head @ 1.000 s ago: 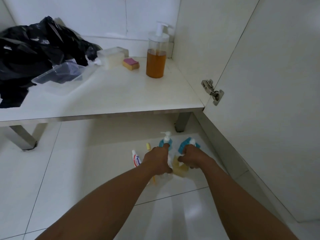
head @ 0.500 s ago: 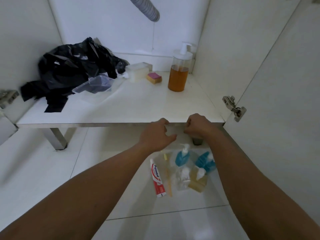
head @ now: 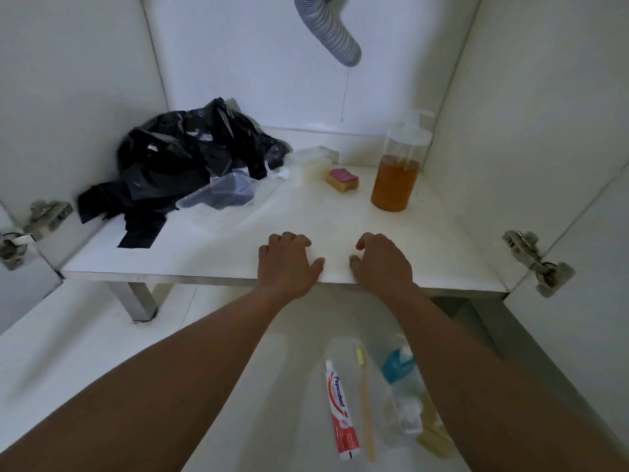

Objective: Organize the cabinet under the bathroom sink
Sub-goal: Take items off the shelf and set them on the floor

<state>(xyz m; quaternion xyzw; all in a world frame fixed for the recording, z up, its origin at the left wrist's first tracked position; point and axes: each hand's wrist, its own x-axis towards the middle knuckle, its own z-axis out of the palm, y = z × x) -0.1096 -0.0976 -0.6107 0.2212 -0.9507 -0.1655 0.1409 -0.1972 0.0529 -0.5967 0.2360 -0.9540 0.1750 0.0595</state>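
Your left hand (head: 289, 262) and right hand (head: 383, 262) rest empty, loosely curled, on the shelf (head: 221, 253); a careless reach for the sponge (head: 341, 180) could topple the bottle (head: 394, 185) beside it.

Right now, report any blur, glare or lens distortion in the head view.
Head view: the wide-angle lens bows the cabinet walls; light is soft and even, no hard glare, just a faint sheen on the shelf; the small bottles on the floor are smeared, the toothpaste tube beside them legible.
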